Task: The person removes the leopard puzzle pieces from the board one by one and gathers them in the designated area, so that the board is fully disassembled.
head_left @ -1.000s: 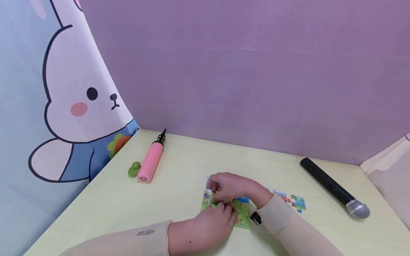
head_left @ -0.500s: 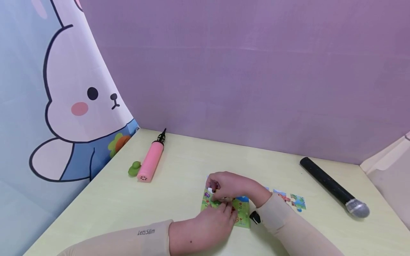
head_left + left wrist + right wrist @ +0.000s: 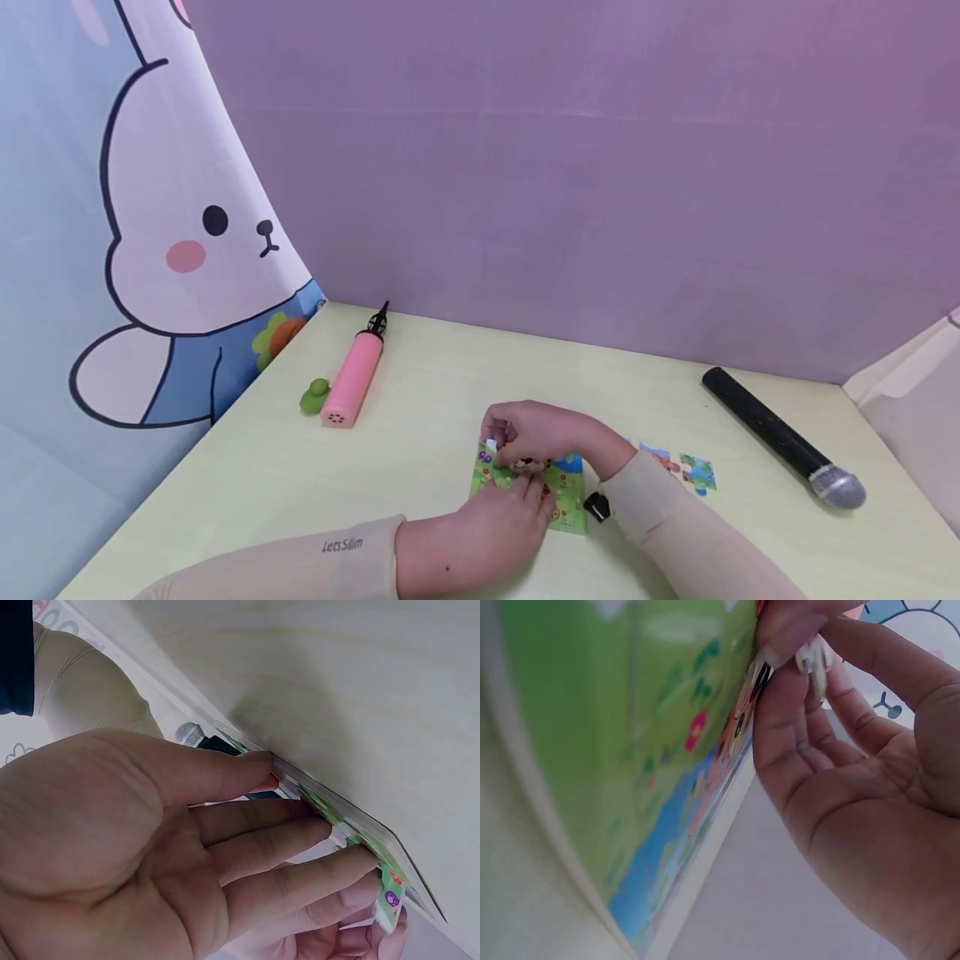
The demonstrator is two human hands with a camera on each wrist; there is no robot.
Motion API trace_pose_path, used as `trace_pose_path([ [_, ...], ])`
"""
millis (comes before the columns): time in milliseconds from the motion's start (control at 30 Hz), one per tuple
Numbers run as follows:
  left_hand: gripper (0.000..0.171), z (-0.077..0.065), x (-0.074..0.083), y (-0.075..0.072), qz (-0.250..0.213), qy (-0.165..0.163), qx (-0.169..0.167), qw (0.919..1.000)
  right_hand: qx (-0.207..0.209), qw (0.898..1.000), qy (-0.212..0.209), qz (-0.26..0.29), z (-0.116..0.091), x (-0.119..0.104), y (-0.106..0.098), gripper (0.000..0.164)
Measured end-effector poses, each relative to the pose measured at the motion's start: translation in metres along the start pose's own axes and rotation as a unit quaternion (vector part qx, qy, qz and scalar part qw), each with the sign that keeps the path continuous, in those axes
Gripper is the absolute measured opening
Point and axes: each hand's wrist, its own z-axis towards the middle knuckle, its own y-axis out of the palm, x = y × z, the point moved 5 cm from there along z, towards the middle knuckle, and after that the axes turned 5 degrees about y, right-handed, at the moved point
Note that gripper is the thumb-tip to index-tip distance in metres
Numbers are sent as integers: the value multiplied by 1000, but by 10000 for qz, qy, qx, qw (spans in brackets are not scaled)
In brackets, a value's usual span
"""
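A colourful jigsaw puzzle (image 3: 567, 504) in a thin tray lies on the table, its picture green with flowers and a blue strip. My left hand (image 3: 504, 521) rests on its near part, fingers fairly straight and fingertips on the surface. Over the far left corner my right hand (image 3: 543, 433) bends down, pinching a puzzle piece between thumb and fingers. In the left wrist view this puzzle piece (image 3: 391, 896) is green with a purple flower, tilted up from the tray. The right wrist view shows the puzzle (image 3: 630, 750) close up, with the right hand (image 3: 870, 787) at its edge.
Loose puzzle pieces (image 3: 699, 473) lie to the right, partly behind the right forearm. A black microphone (image 3: 780, 437) is farther right. At the left are a pink hand pump (image 3: 352, 379) and a small green duck (image 3: 315, 397). A purple backdrop (image 3: 570, 208) rises behind the table.
Both hands stay nearly in place. A little more of the puzzle's picture shows beneath the right palm than one second ago.
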Motion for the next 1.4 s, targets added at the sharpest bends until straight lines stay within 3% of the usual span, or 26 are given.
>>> trace_pose_path([
  [267, 58, 1, 0, 0, -385, -68, -159, 9991, -64, 9984, -278, 482, 0, 9, -3, 11],
  [533, 56, 0, 0, 0, -362, -22, -165, 9992, -80, 9967, -399, 706, 2, 10, -5, 10],
  [800, 55, 1, -1, -1, -498, -89, -178, 9986, 329, 9942, -356, 958, -4, 11, -22, 13],
  [967, 55, 1, -5, -2, -614, 145, -176, 9979, 502, 9912, -325, 1182, -18, 15, -41, 17],
  [1100, 47, 1, -13, -7, -632, 500, 150, 9966, 732, 9892, -343, 1221, -35, 20, -57, 18],
  [1233, 35, 0, -24, -12, -1146, 754, 346, 9899, 859, 9881, -341, 1233, -55, 26, -72, 21],
  [1400, 36, -5, -42, -15, -1742, 855, 362, 9803, 913, 9898, -241, 1066, -81, 40, -85, 20],
])
